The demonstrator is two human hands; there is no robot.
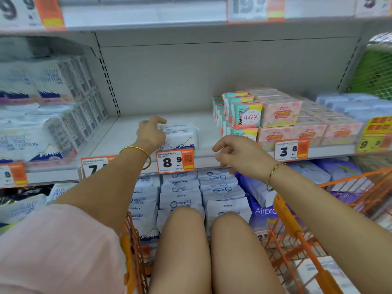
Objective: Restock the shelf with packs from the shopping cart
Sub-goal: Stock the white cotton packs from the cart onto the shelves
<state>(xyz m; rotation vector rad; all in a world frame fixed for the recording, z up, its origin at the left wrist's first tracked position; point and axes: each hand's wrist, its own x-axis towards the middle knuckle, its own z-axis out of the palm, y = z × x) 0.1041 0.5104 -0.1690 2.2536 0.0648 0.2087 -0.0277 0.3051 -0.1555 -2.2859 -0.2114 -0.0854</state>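
The pack (182, 133) lies flat on the middle shelf (127, 128), close to its front edge. It is a soft, pillowy plastic wrap, white with a blue mountain print and the word "COTTON". The left hand (151, 132) is on the pack's left end, fingers curled round it with the forefinger lying along the top. A plain gold bangle (135, 154) circles that wrist, and a pale pink sleeve (53, 240) covers the upper arm. The right hand (239, 154) hangs in the air before the shelf lip, fingers loosely bent and holding nothing. It has a thin gold bracelet (273, 172) at the wrist.

The shelf is smooth pale grey metal with a slotted upright at the back. Bare board lies around the pack. To the left stand blurred stacks of white cotton packs (53, 115) in glossy film. To the right are small mint-and-pink Kotex packs (244, 115) and square pink boxes (280, 111), piled two high. Orange-and-white price tags (175, 160) reading 8.9 and 3.8 clip to the shelf lip.

Below, a lower shelf holds crinkled pale blue packs (180, 194). The shopping cart (297, 234), of orange wire mesh, stands at the right with white packs inside. Another stretch of orange mesh shows to the left of two bare knees (182, 240).
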